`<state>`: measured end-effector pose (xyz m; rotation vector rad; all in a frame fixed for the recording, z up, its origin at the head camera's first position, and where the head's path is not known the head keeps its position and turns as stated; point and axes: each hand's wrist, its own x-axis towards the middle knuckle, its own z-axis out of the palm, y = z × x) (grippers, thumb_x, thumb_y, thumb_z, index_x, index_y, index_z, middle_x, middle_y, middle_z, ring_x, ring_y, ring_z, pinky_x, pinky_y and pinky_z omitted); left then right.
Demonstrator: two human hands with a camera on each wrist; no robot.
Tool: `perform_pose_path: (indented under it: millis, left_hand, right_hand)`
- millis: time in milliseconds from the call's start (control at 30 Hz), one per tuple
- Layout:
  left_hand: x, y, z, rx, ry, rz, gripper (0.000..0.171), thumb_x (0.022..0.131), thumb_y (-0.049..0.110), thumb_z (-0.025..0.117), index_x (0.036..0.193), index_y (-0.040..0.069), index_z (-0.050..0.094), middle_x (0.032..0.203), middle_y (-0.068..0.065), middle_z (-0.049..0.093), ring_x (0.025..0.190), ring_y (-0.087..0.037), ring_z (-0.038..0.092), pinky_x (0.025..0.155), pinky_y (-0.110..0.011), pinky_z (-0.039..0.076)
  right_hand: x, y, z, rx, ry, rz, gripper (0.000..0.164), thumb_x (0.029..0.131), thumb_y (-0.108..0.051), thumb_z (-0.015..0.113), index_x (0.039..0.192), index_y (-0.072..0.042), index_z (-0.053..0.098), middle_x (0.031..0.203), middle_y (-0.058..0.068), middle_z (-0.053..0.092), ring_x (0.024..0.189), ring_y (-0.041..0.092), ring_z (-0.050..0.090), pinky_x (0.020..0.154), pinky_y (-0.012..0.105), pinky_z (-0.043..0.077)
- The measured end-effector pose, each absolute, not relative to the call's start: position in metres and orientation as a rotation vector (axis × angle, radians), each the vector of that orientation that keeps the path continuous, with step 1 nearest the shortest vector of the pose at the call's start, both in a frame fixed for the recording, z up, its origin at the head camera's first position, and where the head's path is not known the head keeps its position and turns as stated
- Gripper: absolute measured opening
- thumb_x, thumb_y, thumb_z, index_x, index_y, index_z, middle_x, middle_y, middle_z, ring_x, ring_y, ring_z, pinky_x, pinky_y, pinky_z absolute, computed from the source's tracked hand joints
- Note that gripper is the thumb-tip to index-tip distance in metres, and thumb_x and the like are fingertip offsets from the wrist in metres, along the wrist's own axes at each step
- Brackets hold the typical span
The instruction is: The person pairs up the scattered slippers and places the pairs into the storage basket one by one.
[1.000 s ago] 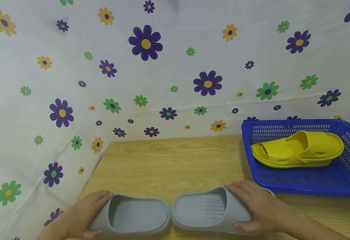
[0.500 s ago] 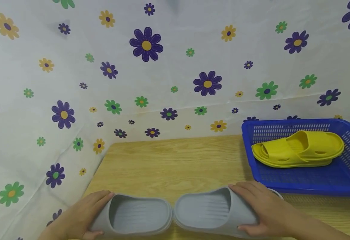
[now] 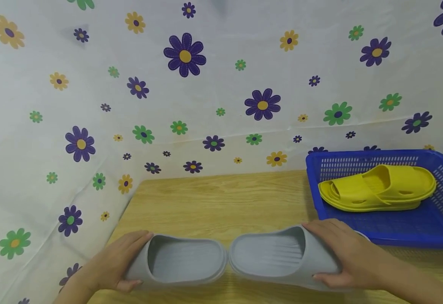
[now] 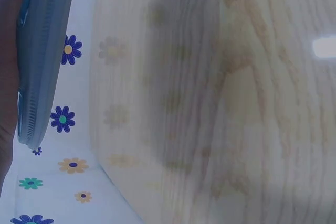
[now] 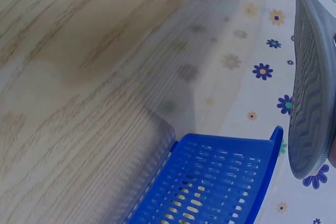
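Note:
Two light grey slippers are held heel to heel at the bottom middle of the head view. My left hand grips the toe part of the left slipper, thumb on the near side and fingers over the top. Around the toe of the right slipper my right hand is wrapped in the same way. Both slippers are raised over the table; the right wrist view shows the ridged sole of one slipper, and the left wrist view shows the side edge of the other slipper.
At the right stands a blue plastic basket with perforated sides. Inside it lies a pair of yellow slippers, stacked one over the other. The wood-grain table ends at a flowered white cloth behind and on the left.
Both hands have moved slightly up and to the right in the head view, carrying the grey slippers with them. The basket and yellow slippers stay put.

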<state>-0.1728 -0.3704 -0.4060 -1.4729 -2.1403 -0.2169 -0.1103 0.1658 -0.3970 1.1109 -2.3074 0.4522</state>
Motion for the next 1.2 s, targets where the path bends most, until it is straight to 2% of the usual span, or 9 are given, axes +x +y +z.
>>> perform_pose_path:
  millis: [133, 567, 700, 800, 933, 1067, 1200]
  left_hand:
    - [-0.176, -0.365, -0.403, -1.490, -2.114, -0.227, 0.084, 0.087, 0.063, 0.045, 0.127, -0.011, 0.048, 0.116, -0.018, 0.057, 0.101, -0.025, 0.054, 0.111, -0.018, 0.023]
    - [-0.188, -0.349, -0.394, -1.522, -2.115, -0.212, 0.084, 0.088, 0.064, 0.042, 0.130, -0.009, 0.045, 0.117, -0.016, 0.056, 0.099, -0.025, 0.055, 0.111, -0.016, 0.021]
    - [-0.190, -0.342, -0.389, -1.532, -2.121, -0.189, 0.085, 0.088, 0.064, 0.041, 0.131, -0.008, 0.045, 0.118, -0.015, 0.056, 0.099, -0.025, 0.056, 0.110, -0.017, 0.022]
    - [-0.191, -0.336, -0.385, -1.529, -2.123, -0.171, 0.084, 0.087, 0.064, 0.042, 0.131, -0.007, 0.046, 0.119, -0.014, 0.057, 0.100, -0.025, 0.057, 0.105, -0.021, 0.031]
    - [-0.190, -0.329, -0.381, -1.520, -2.141, -0.162, 0.082, 0.087, 0.063, 0.044, 0.131, -0.007, 0.046, 0.118, -0.013, 0.058, 0.100, -0.024, 0.058, 0.090, -0.032, 0.044]
    - [-0.189, -0.321, -0.378, -1.500, -2.195, -0.155, 0.082, 0.086, 0.063, 0.046, 0.133, -0.004, 0.045, 0.118, -0.010, 0.058, 0.099, -0.021, 0.058, 0.082, -0.036, 0.049]
    - [-0.189, -0.313, -0.378, -1.496, -2.225, -0.163, 0.082, 0.085, 0.063, 0.047, 0.134, -0.003, 0.044, 0.118, -0.010, 0.058, 0.100, -0.021, 0.058, 0.083, -0.037, 0.049]
  right_hand:
    - [-0.111, 0.171, -0.395, 1.124, -2.315, 0.468, 0.087, 0.071, -0.056, 0.074, 0.133, -0.001, 0.047, 0.126, 0.001, 0.055, 0.106, 0.012, 0.051, 0.092, 0.017, 0.039]
    - [-0.116, 0.186, -0.392, 1.143, -2.307, 0.490, 0.088, 0.070, -0.052, 0.077, 0.134, 0.000, 0.047, 0.127, 0.002, 0.054, 0.106, 0.010, 0.049, 0.095, 0.013, 0.033]
    - [-0.115, 0.192, -0.387, 1.134, -2.335, 0.477, 0.089, 0.070, -0.051, 0.078, 0.136, -0.002, 0.046, 0.127, 0.000, 0.054, 0.106, 0.008, 0.049, 0.093, 0.014, 0.037]
    - [-0.115, 0.199, -0.384, 1.112, -2.369, 0.456, 0.091, 0.068, -0.050, 0.080, 0.137, -0.004, 0.044, 0.127, -0.002, 0.053, 0.104, 0.006, 0.048, 0.090, 0.015, 0.042]
    - [-0.116, 0.209, -0.380, 1.094, -2.398, 0.439, 0.094, 0.064, -0.047, 0.083, 0.138, -0.006, 0.043, 0.126, -0.005, 0.052, 0.104, 0.003, 0.047, 0.088, 0.015, 0.043]
    - [-0.119, 0.217, -0.377, 1.110, -2.373, 0.422, 0.093, 0.065, -0.048, 0.083, 0.136, -0.004, 0.044, 0.126, -0.004, 0.052, 0.104, 0.004, 0.046, 0.089, 0.012, 0.040]
    - [-0.117, 0.223, -0.376, 1.105, -2.353, 0.420, 0.091, 0.066, -0.051, 0.081, 0.135, -0.003, 0.045, 0.126, -0.002, 0.052, 0.105, 0.004, 0.045, 0.094, 0.008, 0.034]
